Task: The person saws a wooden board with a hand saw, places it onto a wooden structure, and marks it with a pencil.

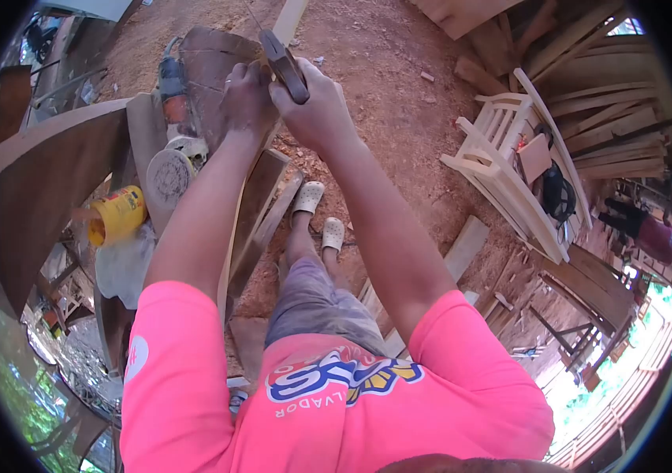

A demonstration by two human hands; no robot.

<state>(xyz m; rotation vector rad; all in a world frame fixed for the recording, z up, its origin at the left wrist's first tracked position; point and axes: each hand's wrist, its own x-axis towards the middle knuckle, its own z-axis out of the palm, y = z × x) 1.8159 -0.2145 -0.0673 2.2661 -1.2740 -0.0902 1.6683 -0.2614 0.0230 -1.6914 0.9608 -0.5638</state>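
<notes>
Right hand wrapped tight round a dark saw handle; left hand pressed closed against the upright plank just beside it. Risk: blade skipping sideways into left fingers. Angle grinder resting on bench, near enough to snag.

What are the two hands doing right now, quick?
Left hand: fingers curled, pressing on the wooden board.
Right hand: closed around the dark tool handle.
</notes>
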